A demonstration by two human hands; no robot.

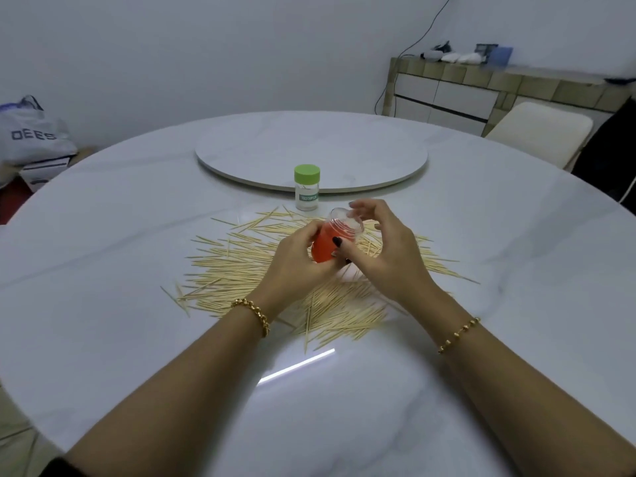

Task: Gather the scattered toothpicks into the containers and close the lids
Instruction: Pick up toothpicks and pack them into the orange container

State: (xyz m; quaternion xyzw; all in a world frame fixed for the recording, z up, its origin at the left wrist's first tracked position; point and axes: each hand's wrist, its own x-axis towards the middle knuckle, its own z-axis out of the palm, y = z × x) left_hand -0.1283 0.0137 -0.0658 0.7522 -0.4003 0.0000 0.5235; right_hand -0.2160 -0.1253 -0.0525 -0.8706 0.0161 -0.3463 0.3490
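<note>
Toothpicks [241,270] lie in one wide heap, too many to count, on the table's [103,304] near middle. Over them the left hand [296,259] grips the red container [321,246], tilted with its lidless mouth outward, likely for loading; the right hand [389,256] curves around that mouth, and whether it grasps anything cannot be told. Beyond, the second container [307,194] stands upright, green lid on.

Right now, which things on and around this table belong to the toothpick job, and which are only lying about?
For the job:
- scattered toothpicks
- red container, gripped by the left hand, with the right hand beside its open mouth
- green-lidded container, upright, lid on

Just lying about:
- turntable
- white bag
- chair
- sideboard
</note>
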